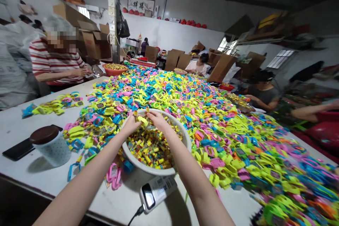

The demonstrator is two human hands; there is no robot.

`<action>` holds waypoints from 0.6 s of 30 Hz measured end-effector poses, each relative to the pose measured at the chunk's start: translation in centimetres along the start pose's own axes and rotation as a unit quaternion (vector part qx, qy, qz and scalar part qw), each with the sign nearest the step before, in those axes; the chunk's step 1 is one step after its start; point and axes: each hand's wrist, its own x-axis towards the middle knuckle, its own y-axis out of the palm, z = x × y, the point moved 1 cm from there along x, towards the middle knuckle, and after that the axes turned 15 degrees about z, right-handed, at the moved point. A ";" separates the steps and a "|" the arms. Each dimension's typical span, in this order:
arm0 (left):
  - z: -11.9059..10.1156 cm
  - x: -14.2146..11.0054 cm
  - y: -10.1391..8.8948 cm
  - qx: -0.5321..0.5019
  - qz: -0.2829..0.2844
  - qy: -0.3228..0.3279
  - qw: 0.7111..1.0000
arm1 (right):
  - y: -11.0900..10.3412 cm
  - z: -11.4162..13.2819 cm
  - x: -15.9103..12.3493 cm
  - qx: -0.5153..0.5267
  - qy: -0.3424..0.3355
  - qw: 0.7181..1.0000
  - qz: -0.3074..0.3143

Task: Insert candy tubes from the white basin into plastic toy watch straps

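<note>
My left hand (131, 124) and my right hand (156, 118) meet above a white bowl (185, 140) full of small wrapped candies (149, 150). Both hands are closed on a yellow toy watch (142, 120) held between them over the bowl's far side. A huge heap of yellow, blue, pink and green toy watches (212, 127) covers the table beyond and to the right of the bowl.
A white jar with a brown lid (50, 144) and a black phone (18, 149) sit at the left. A power bank with a cable (156, 191) lies near the front edge. Other people sit around the table; cardboard boxes (92, 40) stand behind.
</note>
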 end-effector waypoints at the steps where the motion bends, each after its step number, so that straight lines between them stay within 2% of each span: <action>1: 0.3 0.1 -0.1 0.015 -0.006 0.011 1.000 | -0.2 0.1 0.0 -0.026 -0.003 0.999 -0.019; 3: 0.9 0.3 -0.1 0.025 0.000 0.019 1.000 | -0.7 0.0 0.0 -0.042 0.000 0.998 -0.053; 6: 1.4 0.5 -0.2 0.036 -0.009 0.014 0.999 | -1.1 -0.2 0.0 0.019 0.006 0.996 -0.082; 8: 1.5 0.6 -0.3 0.044 -0.041 0.015 0.998 | -1.0 -0.2 0.0 0.083 0.001 0.995 -0.056; 10: 1.5 0.6 -0.5 0.037 -0.070 0.018 0.997 | -0.7 0.1 -0.1 0.134 -0.003 0.991 -0.005; 13: 1.6 0.5 -0.7 0.002 -0.091 0.018 0.996 | -0.2 0.7 -0.4 0.161 0.009 0.985 0.060; 16: 1.6 0.4 -0.9 -0.017 -0.134 0.034 0.990 | 0.1 1.1 -0.5 0.186 0.011 0.979 0.077; 18: 1.6 0.3 -1.0 -0.030 -0.166 0.054 0.984 | 0.2 1.1 -0.4 0.205 0.000 0.977 0.058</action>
